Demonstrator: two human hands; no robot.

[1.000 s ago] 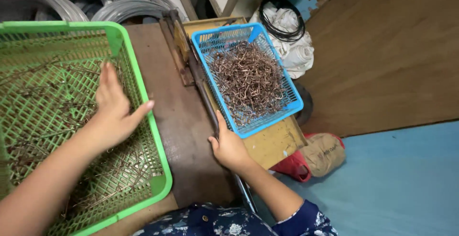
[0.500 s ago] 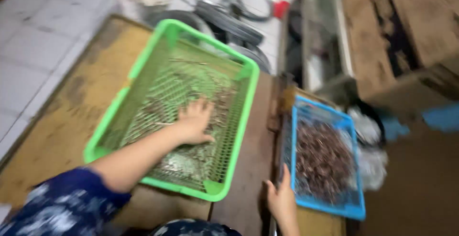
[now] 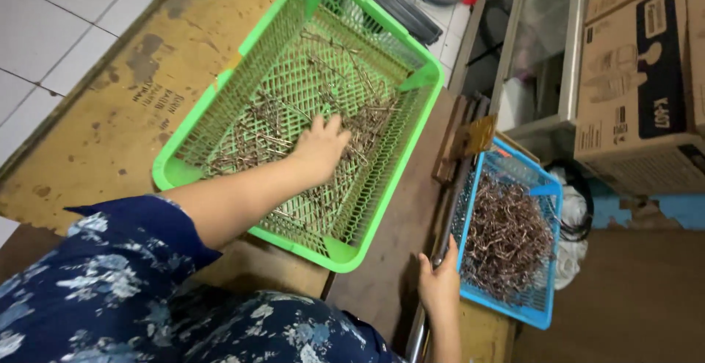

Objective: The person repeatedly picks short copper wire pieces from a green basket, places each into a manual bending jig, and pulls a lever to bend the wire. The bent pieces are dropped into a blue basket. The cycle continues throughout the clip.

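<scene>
Left hand [image 3: 321, 146] is being spread flat on tangled wire hooks [image 3: 308, 124] in the green basket [image 3: 220, 87]; snagging is being risked. Right hand [image 3: 439, 286] is being curled on the metal lever [image 3: 443, 220].

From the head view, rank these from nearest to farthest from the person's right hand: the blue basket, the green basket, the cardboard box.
Measured from the right hand:
1. Blue basket, right beside the hand, just to its right.
2. Green basket, across the dark board to the left.
3. Cardboard box, far off at the upper right.
</scene>
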